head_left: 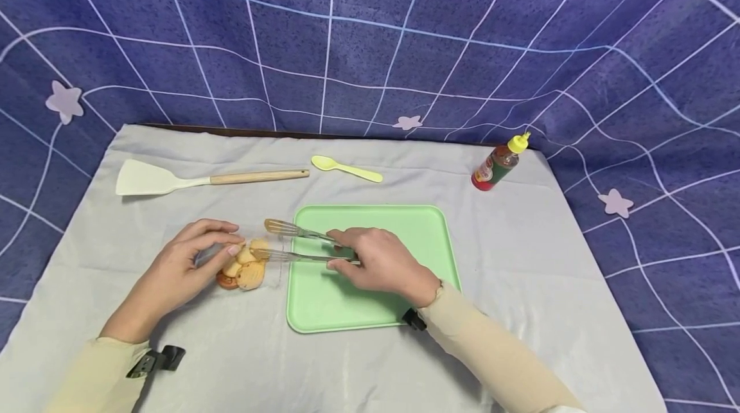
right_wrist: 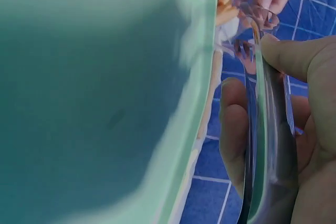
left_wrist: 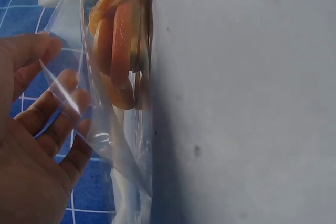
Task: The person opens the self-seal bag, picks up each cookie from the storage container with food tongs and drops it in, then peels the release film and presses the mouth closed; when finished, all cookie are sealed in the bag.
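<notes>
In the head view my left hand (head_left: pixel 179 265) is at a clear plastic bag (left_wrist: pixel 123 156) with several round cookies (head_left: pixel 251 275) in it. The left wrist view shows my thumb and fingers on either side of the bag's loose film, pinching it. My right hand (head_left: pixel 384 262) grips metal tongs (head_left: pixel 315 258) with slotted, brownish tips. Their arms are spread and point left; the lower tip overlaps the cookies in the head view. No cookie shows plainly held between the tips. Below the right hand lies a light green tray (head_left: pixel 370 313).
A white spatula (head_left: pixel 147 180) with a wooden handle lies at the back left. A yellow spoon (head_left: pixel 349 170) is behind the tray. At the back right stands a red sauce bottle (head_left: pixel 497 166) with a yellow cap. A grey cloth (head_left: pixel 520 284) covers the table.
</notes>
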`<state>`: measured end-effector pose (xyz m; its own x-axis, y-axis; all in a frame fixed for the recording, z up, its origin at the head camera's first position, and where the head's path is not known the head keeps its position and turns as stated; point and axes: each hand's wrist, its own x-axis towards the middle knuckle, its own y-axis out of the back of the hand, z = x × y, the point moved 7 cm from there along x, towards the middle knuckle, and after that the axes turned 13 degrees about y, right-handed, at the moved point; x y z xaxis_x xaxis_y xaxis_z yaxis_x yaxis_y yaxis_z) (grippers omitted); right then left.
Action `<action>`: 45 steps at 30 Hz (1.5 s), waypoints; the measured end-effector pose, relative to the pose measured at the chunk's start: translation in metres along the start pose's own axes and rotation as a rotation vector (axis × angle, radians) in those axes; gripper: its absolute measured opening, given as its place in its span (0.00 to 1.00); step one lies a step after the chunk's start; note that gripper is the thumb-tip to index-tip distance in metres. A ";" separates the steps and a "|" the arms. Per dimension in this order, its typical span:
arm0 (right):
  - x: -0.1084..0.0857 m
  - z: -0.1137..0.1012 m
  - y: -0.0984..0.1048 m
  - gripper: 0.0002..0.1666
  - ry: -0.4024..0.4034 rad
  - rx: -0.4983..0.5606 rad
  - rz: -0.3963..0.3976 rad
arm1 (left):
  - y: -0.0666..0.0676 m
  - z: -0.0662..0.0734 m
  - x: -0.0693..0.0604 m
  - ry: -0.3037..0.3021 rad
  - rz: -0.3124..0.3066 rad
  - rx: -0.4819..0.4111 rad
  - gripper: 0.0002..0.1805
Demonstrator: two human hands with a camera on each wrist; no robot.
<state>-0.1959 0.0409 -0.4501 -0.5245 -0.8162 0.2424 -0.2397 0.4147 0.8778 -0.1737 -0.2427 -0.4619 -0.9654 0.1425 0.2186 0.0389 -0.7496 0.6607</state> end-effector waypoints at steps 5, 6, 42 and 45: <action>-0.021 0.009 0.010 0.33 -0.043 0.016 0.048 | -0.002 0.000 0.001 0.004 -0.009 0.003 0.10; -0.027 0.012 0.012 0.35 -0.060 0.033 0.059 | -0.003 0.001 0.001 0.005 -0.011 0.003 0.10; -0.266 0.097 0.078 0.54 -0.935 -0.270 0.190 | -0.007 0.003 0.003 -0.021 -0.032 0.002 0.11; -0.267 0.098 0.078 0.56 -0.938 -0.294 0.173 | -0.007 0.003 0.004 -0.027 -0.030 0.003 0.11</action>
<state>-0.1543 0.3305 -0.4867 -0.9966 -0.0529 0.0633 0.0462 0.2785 0.9593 -0.1765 -0.2345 -0.4635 -0.9589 0.1818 0.2180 0.0113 -0.7430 0.6692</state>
